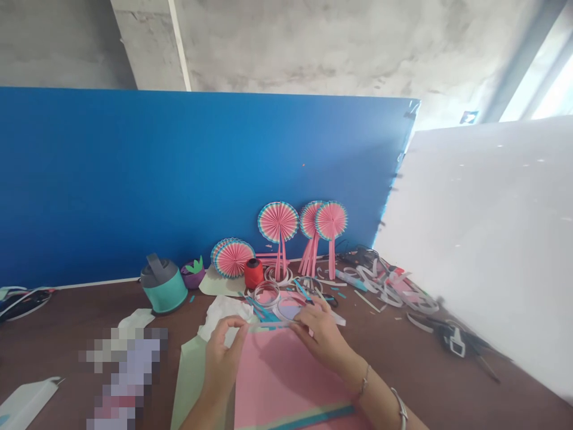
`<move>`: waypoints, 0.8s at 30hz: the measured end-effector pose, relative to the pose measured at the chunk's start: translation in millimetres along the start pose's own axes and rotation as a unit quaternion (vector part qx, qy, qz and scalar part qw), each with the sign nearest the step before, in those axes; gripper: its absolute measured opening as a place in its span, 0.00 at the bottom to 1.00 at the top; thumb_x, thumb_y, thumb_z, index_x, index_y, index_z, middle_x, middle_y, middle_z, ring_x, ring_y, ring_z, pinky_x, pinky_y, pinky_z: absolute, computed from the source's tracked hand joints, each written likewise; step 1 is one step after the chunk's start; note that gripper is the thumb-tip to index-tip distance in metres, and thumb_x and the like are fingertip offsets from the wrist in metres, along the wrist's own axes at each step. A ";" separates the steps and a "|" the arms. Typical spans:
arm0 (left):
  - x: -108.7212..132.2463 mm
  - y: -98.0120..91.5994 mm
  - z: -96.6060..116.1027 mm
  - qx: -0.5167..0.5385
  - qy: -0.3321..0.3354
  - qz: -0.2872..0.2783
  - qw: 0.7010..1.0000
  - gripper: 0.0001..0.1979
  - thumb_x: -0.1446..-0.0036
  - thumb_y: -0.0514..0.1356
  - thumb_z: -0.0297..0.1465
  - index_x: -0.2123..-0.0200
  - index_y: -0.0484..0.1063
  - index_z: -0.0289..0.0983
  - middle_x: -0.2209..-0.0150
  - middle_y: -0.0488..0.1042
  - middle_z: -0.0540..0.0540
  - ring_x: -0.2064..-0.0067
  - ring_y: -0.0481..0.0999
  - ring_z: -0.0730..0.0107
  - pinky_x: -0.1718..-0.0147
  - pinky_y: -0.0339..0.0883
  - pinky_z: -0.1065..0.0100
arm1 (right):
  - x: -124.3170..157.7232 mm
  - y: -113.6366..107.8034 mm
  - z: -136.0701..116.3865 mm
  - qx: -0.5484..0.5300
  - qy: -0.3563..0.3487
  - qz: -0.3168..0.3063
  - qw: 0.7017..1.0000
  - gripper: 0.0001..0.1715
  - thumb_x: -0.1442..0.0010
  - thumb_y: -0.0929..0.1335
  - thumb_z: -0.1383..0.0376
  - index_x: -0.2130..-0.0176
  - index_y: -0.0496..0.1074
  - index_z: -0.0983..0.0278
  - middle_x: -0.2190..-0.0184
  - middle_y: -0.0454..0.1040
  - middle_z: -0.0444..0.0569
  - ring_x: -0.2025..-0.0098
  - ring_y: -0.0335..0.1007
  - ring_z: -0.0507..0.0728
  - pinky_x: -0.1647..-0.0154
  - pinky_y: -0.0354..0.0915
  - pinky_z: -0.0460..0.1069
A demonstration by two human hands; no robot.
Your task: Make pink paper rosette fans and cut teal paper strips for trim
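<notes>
A narrow whitish strip [272,325], which looks like tape, is stretched between my two hands over the top edge of a pink paper sheet [286,370]. My left hand [224,352] pinches its left end between thumb and forefinger. My right hand [323,335] has its fingers closed at the right end, beside a clear tape roll [289,309]; whether the fingers also touch that roll I cannot make out. Cream and blue bands [313,418] cross the pink sheet near its lower edge. A pale green sheet [190,373] lies under my left forearm.
Finished-looking pleated paper fans [278,222] lean on the blue partition [179,179]. A red spool [253,275], more tape rolls [267,294] and blue strips sit behind my hands. A teal container [165,292] stands left. Curled white strips [385,286] and scissors-like tools [456,341] lie right.
</notes>
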State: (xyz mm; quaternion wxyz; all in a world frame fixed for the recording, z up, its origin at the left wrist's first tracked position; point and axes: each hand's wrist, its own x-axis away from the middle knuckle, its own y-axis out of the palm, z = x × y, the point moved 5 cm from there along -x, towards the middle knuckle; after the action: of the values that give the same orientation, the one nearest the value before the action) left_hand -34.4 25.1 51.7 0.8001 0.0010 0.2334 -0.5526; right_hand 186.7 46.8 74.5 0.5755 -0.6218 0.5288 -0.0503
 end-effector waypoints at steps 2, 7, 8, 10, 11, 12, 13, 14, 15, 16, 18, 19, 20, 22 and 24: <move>-2.7 -3.7 -5.2 0.005 -0.044 0.008 0.999 0.14 0.48 0.60 0.45 0.71 0.73 0.39 0.66 0.77 0.46 0.59 0.75 0.56 0.57 0.67 0.60 | -0.2 -4.6 6.4 -0.018 0.013 -0.006 1.000 0.17 0.32 0.60 0.61 0.72 0.67 0.61 0.76 0.70 0.43 0.71 0.67 0.52 0.42 0.54 0.59; -9.6 -8.8 -19.3 0.045 -0.102 0.028 0.993 0.19 0.54 0.63 0.49 0.73 0.73 0.38 0.70 0.76 0.46 0.63 0.74 0.57 0.62 0.67 0.62 | 0.7 -9.9 17.3 -0.040 0.032 -0.014 0.999 0.15 0.34 0.58 0.66 0.69 0.67 0.60 0.75 0.70 0.43 0.69 0.69 0.53 0.41 0.52 0.61; -10.2 -8.7 -21.6 0.056 -0.108 0.030 0.992 0.19 0.55 0.63 0.49 0.73 0.74 0.37 0.71 0.76 0.46 0.64 0.74 0.58 0.62 0.67 0.63 | 0.8 -10.0 18.4 -0.042 0.035 -0.014 0.998 0.15 0.34 0.58 0.67 0.70 0.68 0.60 0.75 0.70 0.43 0.69 0.69 0.53 0.41 0.53 0.61; -10.6 -8.4 -24.4 0.069 -0.112 0.031 0.991 0.18 0.54 0.64 0.48 0.73 0.73 0.37 0.71 0.76 0.46 0.64 0.74 0.58 0.62 0.66 0.63 | 0.9 -10.3 19.4 -0.046 0.040 -0.009 0.998 0.14 0.35 0.58 0.67 0.71 0.67 0.60 0.76 0.69 0.42 0.70 0.68 0.53 0.42 0.53 0.60; -10.6 -8.4 -24.7 0.068 -0.109 0.029 0.991 0.18 0.54 0.64 0.47 0.73 0.73 0.37 0.71 0.76 0.47 0.64 0.74 0.58 0.61 0.66 0.63 | 0.9 -10.5 19.5 -0.049 0.043 -0.005 0.998 0.14 0.36 0.59 0.67 0.71 0.67 0.60 0.77 0.69 0.42 0.71 0.68 0.53 0.42 0.54 0.60; -10.7 -8.5 -24.4 0.064 -0.103 0.025 0.992 0.17 0.53 0.63 0.47 0.73 0.73 0.37 0.71 0.75 0.47 0.64 0.74 0.59 0.61 0.66 0.63 | 0.7 -10.8 19.3 -0.051 0.044 -0.002 0.998 0.14 0.36 0.59 0.67 0.71 0.67 0.60 0.77 0.69 0.42 0.71 0.68 0.53 0.42 0.54 0.60; -10.8 -8.5 -23.7 0.059 -0.097 0.018 0.993 0.17 0.53 0.63 0.47 0.72 0.73 0.38 0.71 0.75 0.47 0.64 0.74 0.59 0.61 0.66 0.63 | 0.6 -11.0 19.0 -0.054 0.044 0.000 0.998 0.13 0.36 0.59 0.68 0.72 0.67 0.60 0.77 0.69 0.42 0.71 0.68 0.53 0.42 0.54 0.60; -11.0 -8.8 -22.7 0.053 -0.091 0.013 0.994 0.17 0.52 0.63 0.46 0.72 0.73 0.38 0.70 0.75 0.47 0.64 0.74 0.59 0.61 0.66 0.63 | 0.4 -11.1 18.9 -0.058 0.046 0.000 0.997 0.13 0.37 0.59 0.68 0.71 0.67 0.61 0.77 0.69 0.42 0.71 0.68 0.53 0.42 0.54 0.60; -11.3 -9.3 -21.7 0.049 -0.087 0.010 0.995 0.16 0.52 0.63 0.46 0.72 0.73 0.38 0.70 0.75 0.47 0.64 0.74 0.59 0.61 0.66 0.63 | 0.2 -11.1 19.0 -0.063 0.049 -0.002 0.997 0.13 0.37 0.60 0.68 0.71 0.68 0.61 0.77 0.69 0.42 0.70 0.68 0.53 0.42 0.54 0.60; -11.5 -9.7 -20.8 0.046 -0.085 0.010 0.995 0.16 0.52 0.63 0.46 0.72 0.73 0.38 0.70 0.76 0.47 0.64 0.74 0.59 0.61 0.66 0.63 | 0.0 -10.8 19.4 -0.066 0.053 -0.006 0.996 0.13 0.37 0.59 0.68 0.71 0.68 0.61 0.76 0.70 0.42 0.70 0.68 0.53 0.42 0.54 0.61; -11.8 -9.9 -19.8 0.046 -0.086 0.014 0.995 0.17 0.53 0.63 0.47 0.73 0.73 0.38 0.71 0.76 0.46 0.64 0.74 0.59 0.61 0.66 0.63 | -0.1 -10.0 20.4 -0.066 0.059 -0.016 0.996 0.14 0.36 0.59 0.68 0.70 0.69 0.61 0.75 0.71 0.43 0.68 0.69 0.53 0.42 0.54 0.61; -11.7 -9.3 -19.7 0.047 -0.086 0.018 0.995 0.18 0.54 0.64 0.48 0.74 0.73 0.38 0.71 0.76 0.46 0.64 0.74 0.58 0.61 0.66 0.63 | 0.0 -9.6 21.1 -0.063 0.061 -0.020 0.996 0.14 0.36 0.59 0.68 0.69 0.70 0.60 0.74 0.71 0.43 0.68 0.69 0.53 0.42 0.54 0.62; -11.3 -8.5 -20.2 0.051 -0.090 0.024 0.994 0.19 0.55 0.64 0.48 0.74 0.73 0.38 0.72 0.76 0.46 0.64 0.74 0.58 0.62 0.66 0.63 | 0.3 -9.1 21.9 -0.057 0.062 -0.022 0.996 0.14 0.36 0.59 0.68 0.69 0.70 0.60 0.74 0.72 0.44 0.67 0.70 0.54 0.42 0.54 0.62; -9.9 -5.3 -23.1 0.069 -0.111 0.031 0.991 0.20 0.57 0.65 0.50 0.75 0.73 0.38 0.73 0.75 0.47 0.67 0.73 0.61 0.66 0.65 0.65 | 1.0 -8.2 24.3 -0.046 0.064 -0.024 0.997 0.13 0.36 0.60 0.68 0.69 0.71 0.60 0.75 0.72 0.44 0.67 0.70 0.54 0.42 0.54 0.63; -8.0 -1.1 -27.2 0.091 -0.144 0.033 0.985 0.22 0.58 0.65 0.51 0.74 0.72 0.38 0.76 0.73 0.49 0.73 0.70 0.66 0.72 0.62 0.68 | 1.9 -7.5 27.3 -0.037 0.068 -0.026 0.997 0.13 0.37 0.61 0.67 0.70 0.71 0.60 0.75 0.73 0.44 0.68 0.71 0.55 0.42 0.54 0.63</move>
State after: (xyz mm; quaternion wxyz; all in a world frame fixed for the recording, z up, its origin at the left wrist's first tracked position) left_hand -47.7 38.9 30.7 0.8400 0.0021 0.0637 -0.5388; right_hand 210.4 61.9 70.1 0.5136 -0.6511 0.5518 -0.0879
